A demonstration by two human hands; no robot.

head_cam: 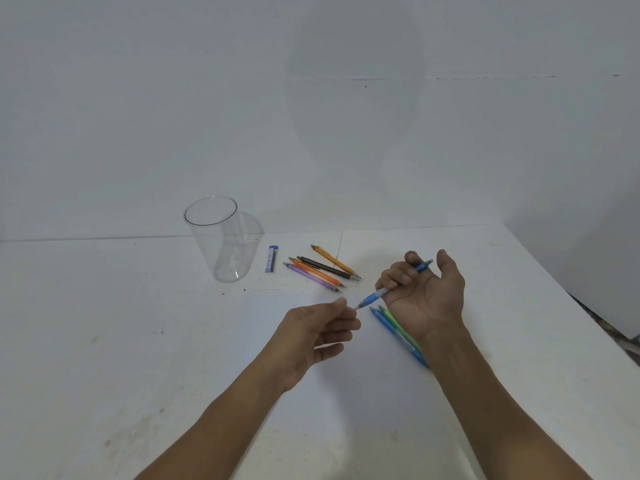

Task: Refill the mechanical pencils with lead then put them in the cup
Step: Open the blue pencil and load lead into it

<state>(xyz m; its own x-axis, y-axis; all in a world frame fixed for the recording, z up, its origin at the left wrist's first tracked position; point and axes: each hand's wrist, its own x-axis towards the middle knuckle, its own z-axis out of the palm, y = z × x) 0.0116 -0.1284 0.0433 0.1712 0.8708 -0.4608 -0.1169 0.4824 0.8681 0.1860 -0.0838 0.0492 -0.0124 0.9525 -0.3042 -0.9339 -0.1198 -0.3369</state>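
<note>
The left hand (322, 329) pinches the tip of one blue pencil (375, 296), which the right hand (427, 299) grips with curled fingers, mid-frame. At least two spare pencils (398, 332) lie under that wrist. Higher up the desk (138, 341) are four loose pencils (323, 270) and one lead box (272, 259). The one cup (221, 240), at the left, is empty, so I think nearly all the work is left.

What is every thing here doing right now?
Clear cup: upright, empty.
Lead case: lying flat beside the cup.
Blue mechanical pencil: held by right hand.
Left hand: fingertips pinched near that pencil's tip.
Four pencils: lying on table.
Blue and green pencils: lying under right wrist.
</note>
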